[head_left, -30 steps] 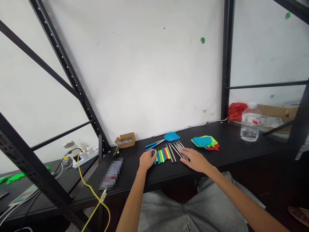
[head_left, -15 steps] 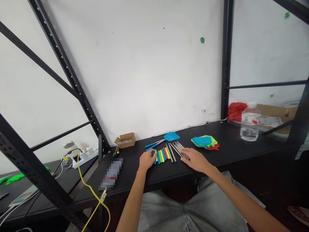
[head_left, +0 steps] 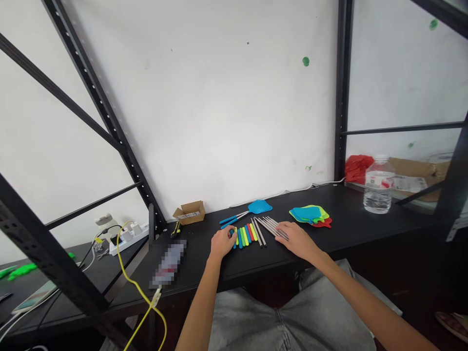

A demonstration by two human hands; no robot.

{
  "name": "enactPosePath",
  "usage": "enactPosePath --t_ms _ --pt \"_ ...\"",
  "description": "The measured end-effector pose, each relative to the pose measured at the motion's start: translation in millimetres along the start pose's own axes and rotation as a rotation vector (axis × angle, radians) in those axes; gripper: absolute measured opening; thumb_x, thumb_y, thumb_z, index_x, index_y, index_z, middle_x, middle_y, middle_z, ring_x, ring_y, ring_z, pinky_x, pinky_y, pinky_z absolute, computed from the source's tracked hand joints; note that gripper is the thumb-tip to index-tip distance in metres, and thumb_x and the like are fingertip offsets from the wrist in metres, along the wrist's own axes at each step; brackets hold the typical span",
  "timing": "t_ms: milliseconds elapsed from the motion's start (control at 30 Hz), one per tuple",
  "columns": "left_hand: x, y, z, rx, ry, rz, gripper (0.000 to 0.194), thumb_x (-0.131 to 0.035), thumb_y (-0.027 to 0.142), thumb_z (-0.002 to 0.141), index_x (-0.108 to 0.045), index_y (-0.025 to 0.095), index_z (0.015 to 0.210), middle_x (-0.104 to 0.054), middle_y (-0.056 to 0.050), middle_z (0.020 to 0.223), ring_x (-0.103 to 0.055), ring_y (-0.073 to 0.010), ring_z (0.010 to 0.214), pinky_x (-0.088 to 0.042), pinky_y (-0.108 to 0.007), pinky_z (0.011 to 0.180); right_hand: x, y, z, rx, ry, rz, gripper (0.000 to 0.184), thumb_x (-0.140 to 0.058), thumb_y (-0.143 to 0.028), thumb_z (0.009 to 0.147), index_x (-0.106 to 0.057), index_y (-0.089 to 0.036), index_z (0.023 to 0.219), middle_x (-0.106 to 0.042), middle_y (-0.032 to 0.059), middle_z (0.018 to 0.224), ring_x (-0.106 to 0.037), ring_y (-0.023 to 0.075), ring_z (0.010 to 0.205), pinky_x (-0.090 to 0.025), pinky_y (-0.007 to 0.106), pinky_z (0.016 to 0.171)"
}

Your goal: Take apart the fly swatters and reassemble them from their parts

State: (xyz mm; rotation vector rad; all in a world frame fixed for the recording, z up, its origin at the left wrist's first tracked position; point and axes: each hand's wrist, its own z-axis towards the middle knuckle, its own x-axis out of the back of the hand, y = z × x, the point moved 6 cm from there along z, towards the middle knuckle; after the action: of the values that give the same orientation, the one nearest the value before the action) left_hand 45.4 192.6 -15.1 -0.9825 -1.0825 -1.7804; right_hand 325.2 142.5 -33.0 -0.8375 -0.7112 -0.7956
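Several coloured plastic handles (head_left: 245,235), in blue, green, yellow and red, lie side by side on the black table (head_left: 204,273). My left hand (head_left: 222,242) is curled over the left end of this row, its fingertips on a blue handle. Two metal rods (head_left: 259,232) rest just right of the row. Beside them, my right hand (head_left: 298,240) closes over the lower ends of a fanned bundle of metal rods (head_left: 269,225), thumb on the near side. Behind lies a blue fly swatter head (head_left: 260,206), with two blue handles (head_left: 229,220) on metal rods.
Stacked swatter heads (head_left: 309,213) in blue, yellow-green and red lie to the right. A water bottle (head_left: 379,185) stands farther right. On the left are an open cardboard box (head_left: 190,213), a utility knife (head_left: 176,229), a blurred-out device (head_left: 168,263) and a yellow cable (head_left: 137,282).
My right hand has moved slightly right and up, and the rods beneath it are drawn closer together. My left hand stays at the handle row.
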Motion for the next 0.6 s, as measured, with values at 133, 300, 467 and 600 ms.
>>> enactPosePath --t_ms 133,300,467,600 --pt "0.9 1.3 -0.6 0.001 -0.005 0.003 0.033 -0.043 0.039 0.094 -0.065 0.024 0.114 -0.064 -0.002 0.074 -0.06 -0.0165 0.069 -0.033 -0.023 0.055 -1.4 4.7 1.0 -0.028 0.007 -0.01 0.035 -0.053 -0.039 0.091 -0.066 -0.021 0.118 -0.058 0.0109 0.131 -0.055 0.0296 0.114 -0.044 0.04 0.098" --pt "1.2 1.6 -1.0 -0.001 -0.019 -0.009 0.032 -0.043 0.034 0.092 -0.064 0.025 0.115 -0.063 -0.001 0.074 -0.059 -0.0161 0.067 -0.032 -0.023 0.054 -3.3 9.1 2.1 -0.039 0.017 -0.011 0.036 -0.055 -0.04 0.09 -0.067 -0.021 0.118 -0.058 0.0122 0.13 -0.055 0.0308 0.116 -0.043 0.041 0.099" --pt "1.2 0.6 -0.9 0.002 -0.007 -0.014 0.031 -0.044 0.031 0.091 -0.065 0.026 0.113 -0.063 -0.001 0.074 -0.059 -0.0164 0.069 -0.032 -0.023 0.056 -2.9 9.5 2.3 -0.03 0.033 -0.002 0.034 -0.057 -0.039 0.089 -0.067 -0.021 0.116 -0.059 0.0113 0.127 -0.056 0.0291 0.113 -0.042 0.04 0.099" --pt "1.1 0.3 -0.9 -0.002 -0.009 -0.01 0.031 -0.043 0.029 0.09 -0.065 0.026 0.113 -0.062 -0.001 0.074 -0.059 -0.0164 0.069 -0.032 -0.023 0.056 -2.0 10.1 2.7 -0.051 0.03 0.0 0.033 -0.06 -0.039 0.087 -0.067 -0.022 0.115 -0.06 0.0104 0.124 -0.057 0.0284 0.11 -0.043 0.039 0.097"
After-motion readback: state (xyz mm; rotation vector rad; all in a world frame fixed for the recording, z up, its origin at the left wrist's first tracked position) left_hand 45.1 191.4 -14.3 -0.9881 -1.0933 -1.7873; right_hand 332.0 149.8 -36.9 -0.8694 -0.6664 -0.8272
